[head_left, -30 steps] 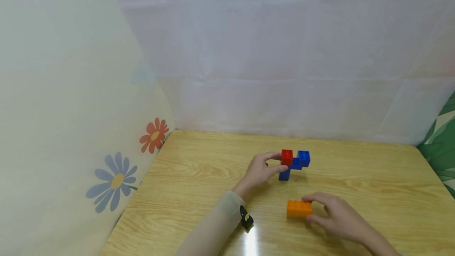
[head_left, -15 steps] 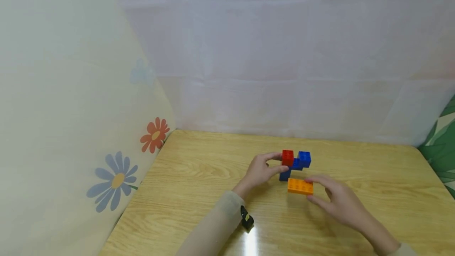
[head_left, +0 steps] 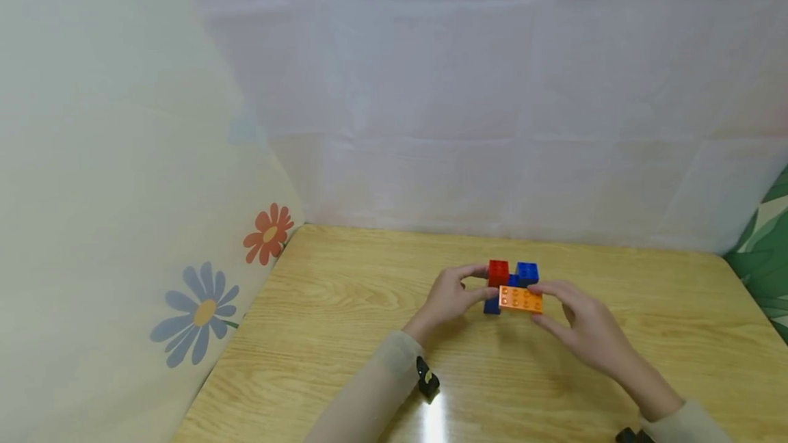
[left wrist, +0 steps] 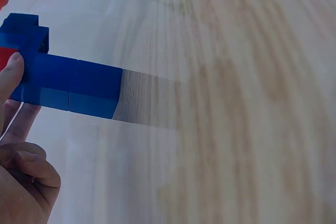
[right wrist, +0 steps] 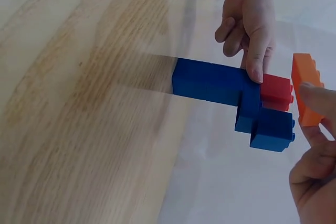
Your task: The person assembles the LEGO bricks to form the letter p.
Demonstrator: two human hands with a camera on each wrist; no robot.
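An upright stack of toy building blocks stands on the table: a blue column [right wrist: 207, 81] with a blue crosspiece [right wrist: 248, 100] on it, then a red block [head_left: 498, 271] and a blue block [head_left: 527, 272] side by side on top. My left hand [head_left: 449, 297] holds this stack near the red block, thumb on the near side and fingers on the far side. My right hand [head_left: 587, 330] pinches an orange block [head_left: 517, 299] by its right end, studs showing. In the right wrist view the orange block [right wrist: 305, 80] is apart from the stack, just above the red block's studs.
The wooden table [head_left: 345, 279] runs back to a pale cloth backdrop [head_left: 431, 176]. Flower-printed cloth [head_left: 203, 313] hangs on the left and green leaf print [head_left: 766, 258] on the right. A black strap piece [head_left: 427, 380] is on the left sleeve.
My right hand has lifted the orange block off the table and carried it up and forward, to the front of the stack. My left hand and the stack have stayed almost still.
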